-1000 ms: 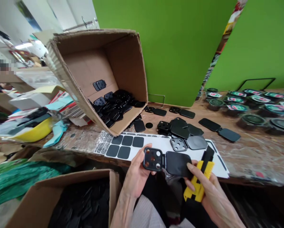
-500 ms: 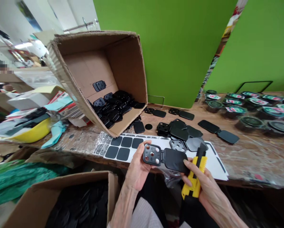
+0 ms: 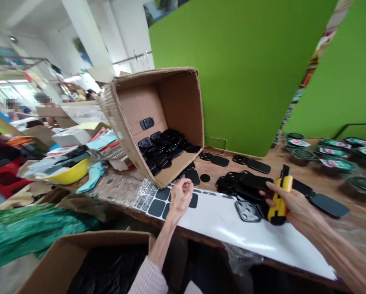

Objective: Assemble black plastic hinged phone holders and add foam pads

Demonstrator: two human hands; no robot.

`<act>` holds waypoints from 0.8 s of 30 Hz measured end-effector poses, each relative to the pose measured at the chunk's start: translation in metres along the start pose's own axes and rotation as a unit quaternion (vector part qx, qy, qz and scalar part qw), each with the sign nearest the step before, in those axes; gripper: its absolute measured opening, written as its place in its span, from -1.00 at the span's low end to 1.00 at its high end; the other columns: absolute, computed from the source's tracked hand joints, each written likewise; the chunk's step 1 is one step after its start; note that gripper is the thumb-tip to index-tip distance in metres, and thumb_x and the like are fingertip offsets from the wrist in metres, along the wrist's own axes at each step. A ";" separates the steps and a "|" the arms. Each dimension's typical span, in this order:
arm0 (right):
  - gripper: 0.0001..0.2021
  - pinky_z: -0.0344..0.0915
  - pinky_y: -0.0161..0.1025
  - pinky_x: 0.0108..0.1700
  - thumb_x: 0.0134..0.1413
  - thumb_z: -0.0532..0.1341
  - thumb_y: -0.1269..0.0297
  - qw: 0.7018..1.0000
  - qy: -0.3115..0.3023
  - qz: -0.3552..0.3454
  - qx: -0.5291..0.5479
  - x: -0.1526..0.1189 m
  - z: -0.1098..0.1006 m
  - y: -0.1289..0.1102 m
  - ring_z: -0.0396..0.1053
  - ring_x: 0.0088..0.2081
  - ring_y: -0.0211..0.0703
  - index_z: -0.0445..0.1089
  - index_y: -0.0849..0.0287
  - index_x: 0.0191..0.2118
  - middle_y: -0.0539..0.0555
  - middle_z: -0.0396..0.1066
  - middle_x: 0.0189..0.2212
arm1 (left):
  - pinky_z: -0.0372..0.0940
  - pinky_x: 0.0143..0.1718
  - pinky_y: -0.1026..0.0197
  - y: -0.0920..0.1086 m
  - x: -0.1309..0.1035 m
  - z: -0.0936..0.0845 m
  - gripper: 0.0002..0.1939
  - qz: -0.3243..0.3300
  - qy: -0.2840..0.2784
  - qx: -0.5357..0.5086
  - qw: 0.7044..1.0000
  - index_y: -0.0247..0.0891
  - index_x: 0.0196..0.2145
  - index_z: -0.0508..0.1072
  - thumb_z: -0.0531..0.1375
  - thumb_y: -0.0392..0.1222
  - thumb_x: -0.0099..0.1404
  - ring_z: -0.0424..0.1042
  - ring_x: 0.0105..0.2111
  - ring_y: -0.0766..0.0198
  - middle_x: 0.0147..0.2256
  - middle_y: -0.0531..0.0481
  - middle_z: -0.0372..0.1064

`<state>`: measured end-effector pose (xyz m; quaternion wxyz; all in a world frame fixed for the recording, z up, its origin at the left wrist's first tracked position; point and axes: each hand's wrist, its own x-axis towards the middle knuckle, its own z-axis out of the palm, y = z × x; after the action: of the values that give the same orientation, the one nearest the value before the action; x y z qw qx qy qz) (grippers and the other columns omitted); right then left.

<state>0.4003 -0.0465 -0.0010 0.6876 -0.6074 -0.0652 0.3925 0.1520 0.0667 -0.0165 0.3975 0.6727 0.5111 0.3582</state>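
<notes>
My left hand (image 3: 180, 198) is closed, fingers curled, over the white sheet (image 3: 213, 216) beside its black rounded-square stickers (image 3: 155, 208); whatever its fingertips may pinch is too small to make out. Farther right, my right hand (image 3: 285, 200) holds a yellow and black cutter (image 3: 280, 198) upright. Its thumb and fingertips also touch a black hinged piece (image 3: 256, 179) on the pile of similar pieces. Another hinged piece (image 3: 248, 211), its side with holes facing up, rests on the sheet just left of the cutter.
An open cardboard box (image 3: 181, 98) lies on its side with black pieces (image 3: 164, 149) inside. Below the bench edge stands another box (image 3: 60, 249) of black pieces. Round lidded containers (image 3: 336, 164) stand at right, a yellow bowl (image 3: 71, 175) at left. People sit in the far background.
The view has shifted. My left hand has let go of the hinged piece and moved over the stickers. My right hand, still with the cutter, has moved right and back to the pile.
</notes>
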 end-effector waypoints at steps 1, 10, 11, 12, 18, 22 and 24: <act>-0.80 0.17 -0.49 -0.73 0.00 0.25 0.59 1.000 0.003 0.005 -0.011 0.002 0.001 -0.002 0.32 -0.66 -0.31 0.24 0.21 -0.45 0.04 0.39 -0.61 | 0.30 -0.13 0.11 0.000 0.013 0.000 -0.81 0.009 0.020 0.039 0.999 -0.28 -0.27 0.50 0.15 -0.18 0.21 0.43 -0.29 0.16 -0.33 -0.12 0.45; -0.81 0.16 -0.46 -0.71 -0.27 0.48 0.38 0.995 -0.075 -0.004 -0.062 0.019 -0.025 0.000 0.39 -0.62 -0.26 0.48 0.28 -0.48 0.41 0.51 -0.43 | -0.19 0.15 -0.44 -0.009 0.118 -0.022 -0.55 0.007 0.176 0.257 0.950 -0.42 0.00 0.43 0.10 -0.40 0.12 0.00 0.24 -0.38 0.11 -0.52 0.25; -0.77 0.17 -0.43 -0.70 -0.33 0.51 0.37 0.996 -0.072 -0.008 -0.060 0.020 -0.027 0.000 0.41 -0.60 -0.22 0.49 0.25 -0.48 0.43 0.51 -0.40 | -0.20 0.15 -0.45 -0.012 0.124 -0.025 -0.55 0.007 0.179 0.263 0.948 -0.44 -0.02 0.43 0.09 -0.41 0.11 0.02 0.23 -0.40 0.09 -0.54 0.26; -0.74 0.18 -0.40 -0.70 -0.38 0.52 0.37 0.996 -0.062 -0.005 -0.062 0.020 -0.028 0.000 0.42 -0.59 -0.18 0.48 0.23 -0.47 0.44 0.51 -0.39 | -0.20 0.15 -0.45 -0.015 0.128 -0.026 -0.56 0.009 0.180 0.268 0.946 -0.45 -0.03 0.44 0.08 -0.42 0.11 0.04 0.22 -0.40 0.08 -0.55 0.26; -0.70 0.21 -0.36 -0.72 -0.48 0.52 0.36 0.994 -0.017 0.027 -0.108 0.007 -0.024 -0.016 0.39 -0.59 -0.14 0.50 0.21 -0.47 0.42 0.52 -0.39 | -0.07 0.20 -0.28 -0.025 0.118 -0.024 -0.62 0.041 0.180 0.242 0.953 -0.42 -0.05 0.46 0.09 -0.40 0.16 0.09 0.23 -0.32 0.08 -0.50 0.28; -0.74 0.19 -0.38 -0.70 -0.41 0.51 0.31 0.990 -0.035 0.002 -0.140 -0.003 -0.019 -0.023 0.35 -0.60 -0.19 0.51 0.24 -0.47 0.36 0.50 -0.47 | -0.12 0.25 -0.17 -0.008 0.113 -0.033 -0.61 0.046 0.209 0.172 0.962 -0.43 0.00 0.43 0.06 -0.37 0.23 -0.02 0.30 -0.21 0.14 -0.46 0.25; -0.71 0.13 -0.40 -0.71 -0.36 0.50 0.23 0.984 -0.059 -0.020 -0.166 -0.009 -0.014 -0.022 0.28 -0.64 -0.26 0.50 0.27 -0.47 0.29 0.47 -0.55 | -0.09 0.23 -0.20 0.006 0.116 -0.041 -0.63 0.028 0.231 0.121 0.965 -0.42 -0.02 0.45 0.05 -0.35 0.24 0.07 0.25 -0.23 0.08 -0.46 0.30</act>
<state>0.4117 -0.0620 0.0185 0.5802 -0.6874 -0.1816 0.3974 0.1435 0.1853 0.0156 0.1740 0.6292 0.6092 0.4503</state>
